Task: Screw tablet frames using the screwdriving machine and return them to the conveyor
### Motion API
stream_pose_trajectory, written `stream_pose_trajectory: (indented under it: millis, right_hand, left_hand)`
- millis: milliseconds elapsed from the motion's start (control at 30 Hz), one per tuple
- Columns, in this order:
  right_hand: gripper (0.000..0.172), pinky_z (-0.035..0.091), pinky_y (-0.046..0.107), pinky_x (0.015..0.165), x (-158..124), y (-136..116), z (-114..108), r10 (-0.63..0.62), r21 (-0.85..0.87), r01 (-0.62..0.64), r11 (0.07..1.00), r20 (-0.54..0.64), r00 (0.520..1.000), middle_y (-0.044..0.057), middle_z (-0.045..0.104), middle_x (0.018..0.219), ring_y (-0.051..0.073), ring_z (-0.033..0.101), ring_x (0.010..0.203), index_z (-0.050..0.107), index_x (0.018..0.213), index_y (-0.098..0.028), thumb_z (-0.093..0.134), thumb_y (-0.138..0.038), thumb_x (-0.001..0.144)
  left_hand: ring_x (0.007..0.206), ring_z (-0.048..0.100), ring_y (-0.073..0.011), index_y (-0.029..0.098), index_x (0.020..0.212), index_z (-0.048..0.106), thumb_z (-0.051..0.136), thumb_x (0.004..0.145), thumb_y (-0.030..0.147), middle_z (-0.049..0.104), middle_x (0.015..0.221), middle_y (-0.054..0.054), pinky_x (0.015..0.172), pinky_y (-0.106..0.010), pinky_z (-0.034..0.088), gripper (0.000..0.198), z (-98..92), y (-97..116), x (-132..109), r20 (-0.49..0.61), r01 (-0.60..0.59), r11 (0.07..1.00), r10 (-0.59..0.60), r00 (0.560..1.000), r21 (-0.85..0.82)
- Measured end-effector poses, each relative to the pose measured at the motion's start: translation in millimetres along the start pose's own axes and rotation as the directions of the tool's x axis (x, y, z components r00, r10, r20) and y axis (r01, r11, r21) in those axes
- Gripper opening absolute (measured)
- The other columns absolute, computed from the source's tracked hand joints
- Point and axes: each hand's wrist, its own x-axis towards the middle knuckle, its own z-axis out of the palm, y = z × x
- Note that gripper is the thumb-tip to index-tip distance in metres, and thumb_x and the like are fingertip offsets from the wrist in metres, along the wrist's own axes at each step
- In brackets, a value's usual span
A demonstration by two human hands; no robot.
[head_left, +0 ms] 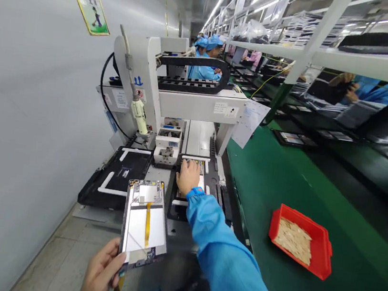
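My left hand (104, 268) grips an opened tablet (144, 235) by its lower left corner, thumb on top. White battery cells, a yellow ribbon cable and circuit boards show on the tablet's upward face. Farther forward, my right hand (188, 177) rests on a second opened tablet (202, 181), which lies in the right black fixture (177, 213) of a white bench machine (199, 107). Its fingers are bent over the tablet's upper part, and the fingertips are partly hidden. I cannot tell whether they grip it or only press on it.
Left of the tablet in hand is another black fixture (129, 170) with white corner strips. An electric screwdriver (139, 114) hangs on the machine. On the green bench (265, 175) at right sits a red bin (325, 255) of small tan pieces. Co-workers in blue (204, 72) are beyond.
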Motion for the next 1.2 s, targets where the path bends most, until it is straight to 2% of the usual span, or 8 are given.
stream_pose_trajectory:
  millis: [133,367,600,733,833,933,1033,1200]
  right_hand:
    - [0.056,0.018,0.055,0.112,25,-3,15,0.036,-0.060,-0.037,0.997,-0.019,0.999,0.026,0.048,0.140,0.037,0.036,0.133,0.053,0.130,-0.006,0.064,-0.021,0.077]
    - [0.038,0.024,0.048,0.110,25,33,-3,0.003,-0.078,-0.003,0.997,-0.003,1.000,0.020,0.055,0.135,0.032,0.044,0.126,0.058,0.122,-0.012,0.057,-0.025,0.086]
    - [0.057,0.017,0.055,0.113,24,-3,19,0.049,-0.028,-0.049,0.998,-0.013,0.999,0.028,0.045,0.144,0.038,0.035,0.137,0.052,0.130,-0.005,0.065,-0.023,0.077]
    - [0.062,0.020,0.058,0.112,37,-7,-2,0.048,0.015,-0.047,0.999,-0.030,0.998,0.026,0.038,0.151,0.039,0.031,0.140,0.051,0.131,-0.007,0.067,-0.019,0.073]
    - [0.053,0.029,0.053,0.111,43,20,-36,0.152,0.200,-0.138,0.970,-0.057,0.987,0.024,0.041,0.150,0.036,0.038,0.137,0.052,0.131,-0.010,0.060,-0.018,0.079]
    - [0.039,0.044,0.043,0.099,39,67,-65,0.272,0.363,-0.251,0.898,-0.007,0.962,0.023,0.061,0.127,0.032,0.059,0.117,0.060,0.121,-0.009,0.051,-0.024,0.086]
    - [0.043,0.051,0.037,0.089,24,107,-77,0.303,0.449,-0.288,0.846,0.040,0.952,0.017,0.070,0.111,0.027,0.067,0.102,0.064,0.119,-0.009,0.056,-0.027,0.080]
    - [0.056,0.051,0.032,0.093,-10,150,-103,0.321,0.612,-0.229,0.757,-0.044,0.946,0.015,0.070,0.117,0.023,0.066,0.109,0.063,0.123,-0.006,0.054,-0.016,0.069]
  left_hand:
    - [0.049,0.038,-0.0056,0.017,0.098,0.067,0.078,0.074,0.048,0.059,0.075,0.000,0.038,-0.015,0.031,0.041,-1.2,2,9,-0.086,0.015,0.998,-0.020,0.996,-0.062]
    - [0.050,0.036,-0.0058,0.017,0.091,0.066,0.084,0.067,0.048,0.058,0.072,0.002,0.039,-0.014,0.030,0.043,26.7,16,35,-0.077,0.022,0.980,-0.038,0.996,-0.199]
    - [0.047,0.038,-0.0056,0.018,0.095,0.066,0.081,0.069,0.048,0.063,0.073,0.000,0.040,-0.016,0.028,0.043,35.3,11,33,-0.137,0.005,0.984,-0.030,0.990,-0.176]
    - [0.048,0.039,-0.0067,0.017,0.092,0.067,0.083,0.065,0.049,0.062,0.073,0.000,0.041,-0.018,0.029,0.046,26.6,11,38,-0.090,0.028,0.990,-0.040,0.995,-0.139]
    - [0.051,0.039,-0.0066,0.016,0.092,0.066,0.080,0.071,0.048,0.060,0.073,0.001,0.041,-0.016,0.029,0.040,27.2,14,49,-0.012,0.015,0.993,-0.016,1.000,-0.117]
    - [0.052,0.040,-0.0066,0.015,0.092,0.065,0.075,0.077,0.045,0.058,0.072,0.001,0.041,-0.016,0.029,0.035,40.7,16,71,0.076,-0.036,0.995,0.043,0.996,-0.089]
    - [0.046,0.039,-0.0054,0.014,0.086,0.062,0.072,0.076,0.045,0.058,0.070,0.002,0.039,-0.017,0.028,0.034,65.7,18,101,0.156,-0.053,0.997,0.062,0.986,-0.062]
    - [0.040,0.040,-0.0050,0.016,0.080,0.053,0.060,0.077,0.048,0.050,0.062,0.004,0.038,-0.018,0.023,0.033,112.6,25,154,0.284,-0.138,0.983,0.099,0.954,0.119]
